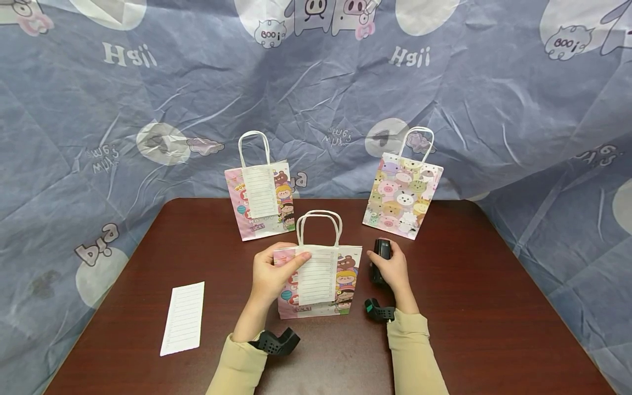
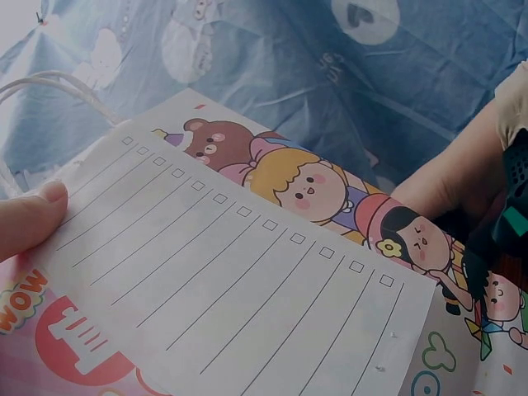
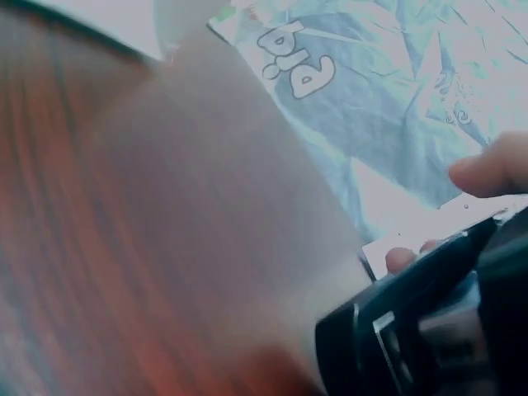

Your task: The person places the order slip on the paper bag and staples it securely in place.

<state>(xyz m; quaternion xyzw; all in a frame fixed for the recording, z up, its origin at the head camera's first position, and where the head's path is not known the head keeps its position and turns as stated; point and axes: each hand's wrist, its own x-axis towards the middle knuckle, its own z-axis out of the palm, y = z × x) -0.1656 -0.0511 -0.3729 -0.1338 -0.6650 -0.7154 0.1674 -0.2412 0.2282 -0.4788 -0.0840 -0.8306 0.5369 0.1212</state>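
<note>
My left hand (image 1: 272, 272) holds a pink cartoon paper gift bag (image 1: 348, 280) by its upper left side. The thumb lies over a lined checklist sheet (image 1: 317, 280) on the bag's front. Small marks like staples show near one end of that sheet in the left wrist view. My right hand (image 1: 396, 267) grips a black stapler (image 1: 382, 262) just right of the bag, apart from it. The right wrist view shows the stapler (image 3: 351, 338) close up, partly cut off, with a thumb and fingertips beyond it. The left hand's other fingers are hidden behind the bag.
A matching gift bag (image 1: 237, 203) with a checklist sheet on it stands at the back left. An animal-print gift bag (image 1: 402, 197) stands at the back right. A loose checklist sheet (image 1: 184, 318) lies on the dark wooden table (image 1: 474, 329) at left. Blue printed cloth (image 1: 316, 109) hangs behind.
</note>
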